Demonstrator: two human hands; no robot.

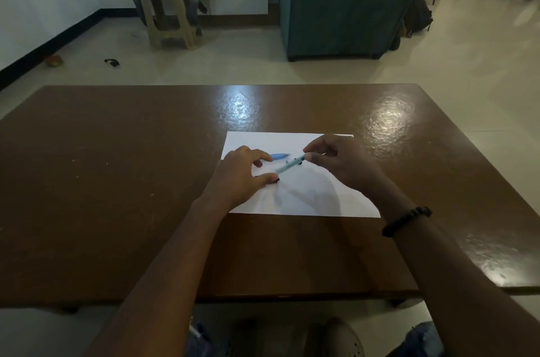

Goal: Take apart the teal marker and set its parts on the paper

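Two hands over one white sheet (306,198): right hand (342,163) pinches one pen barrel (289,166), left hand (242,175) spread beside one blue cap (280,156).

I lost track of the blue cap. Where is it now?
In the head view, the blue cap lies on the paper, just beyond the left hand fingertips, left of the pen.

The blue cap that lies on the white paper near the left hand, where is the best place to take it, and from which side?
Judging from its pose, pinch the blue cap across its middle, from above. It lies flat on the white paper, long axis left-right, so thumb and finger fit on its near and far sides. Its left end is hidden behind the left hand, nearest it; the right hand holds the pen barrel.
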